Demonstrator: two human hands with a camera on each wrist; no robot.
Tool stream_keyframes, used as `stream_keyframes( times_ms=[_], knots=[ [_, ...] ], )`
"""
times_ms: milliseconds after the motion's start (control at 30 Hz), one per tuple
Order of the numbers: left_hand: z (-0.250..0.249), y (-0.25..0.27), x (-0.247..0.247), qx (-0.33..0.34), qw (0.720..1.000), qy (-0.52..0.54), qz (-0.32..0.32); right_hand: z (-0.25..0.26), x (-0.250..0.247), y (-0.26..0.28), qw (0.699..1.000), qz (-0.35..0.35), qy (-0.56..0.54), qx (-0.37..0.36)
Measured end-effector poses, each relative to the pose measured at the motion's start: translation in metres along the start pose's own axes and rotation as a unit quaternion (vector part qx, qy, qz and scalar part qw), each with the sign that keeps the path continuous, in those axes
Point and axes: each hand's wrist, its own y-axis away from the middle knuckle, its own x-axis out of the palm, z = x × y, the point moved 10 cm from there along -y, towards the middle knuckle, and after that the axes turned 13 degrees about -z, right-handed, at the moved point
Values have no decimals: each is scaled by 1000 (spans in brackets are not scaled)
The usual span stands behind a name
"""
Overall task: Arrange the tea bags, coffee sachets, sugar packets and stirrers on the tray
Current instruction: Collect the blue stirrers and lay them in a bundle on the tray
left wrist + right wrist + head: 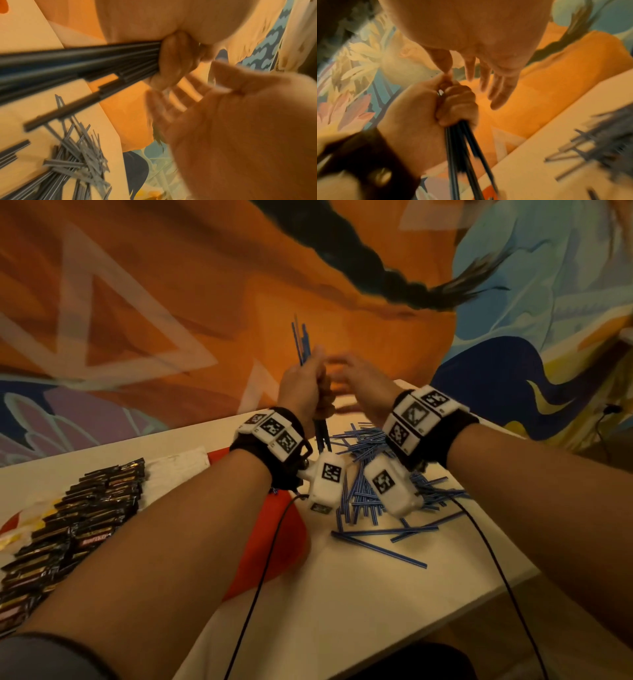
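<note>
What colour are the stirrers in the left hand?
Blue, with fine pale stripes. The stirrers in the left hand show best in the head view.

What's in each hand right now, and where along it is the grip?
The left hand grips a bundle of blue stirrers around their middle. The right hand is open, holding nothing.

Head view looks forward-down over both forearms, table (394, 594) below. 2 wrist views sit close, facing fingers; both share left hand (173, 63) gripping stirrer bundle (462, 148).
</note>
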Motion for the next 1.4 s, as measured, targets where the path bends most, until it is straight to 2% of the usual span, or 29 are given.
stream_keyframes(
  times_ms=[100, 200, 433, 533, 633, 767, 967, 1067, 1133, 1200, 1267, 1300, 1333, 1400],
  knots=[
    [-15, -7, -13, 12, 998, 60, -14, -39, 24, 27, 987, 106, 30, 120],
    [-21, -11, -21, 15, 994, 103, -19, -53, 49, 51, 969, 182, 66, 155],
    [-29, -5, -36, 9, 992, 125, -2, -61, 64, 60, 959, 149, 6, 240],
    [-30, -1, -39, 8, 993, 114, 17, -56, 66, 61, 961, 122, -7, 247],
    [-28, 6, -39, 4, 993, 113, 38, -44, 67, 57, 970, 92, -33, 221],
    [-28, 12, -44, 5, 991, 128, 45, -29, 75, 56, 974, 93, -62, 198],
    [-39, 17, -61, 47, 995, 87, 6, -24, 103, 64, 975, 123, -65, 171],
    [-38, 16, -74, 52, 996, 70, -25, -26, 112, 69, 973, 159, 30, 166],
    [-36, 15, -84, 60, 996, 44, -55, -15, 102, 59, 972, 139, 160, 101],
    [-35, 15, -94, 62, 994, 17, -84, 20, 78, 39, 975, 22, 218, -29],
    [-31, 15, -99, 53, 994, 3, -94, 74, 56, 40, 956, -106, 200, -189],
    [-30, 16, -99, 51, 995, -5, -90, 98, 55, 48, 939, -122, 187, -264],
    [-29, 17, -98, 51, 995, -17, -83, 115, 63, 56, 922, -105, 187, -321],
    [-29, 20, -95, 52, 995, -48, -73, 131, 88, 67, 902, -33, 221, -369]
  ],
)
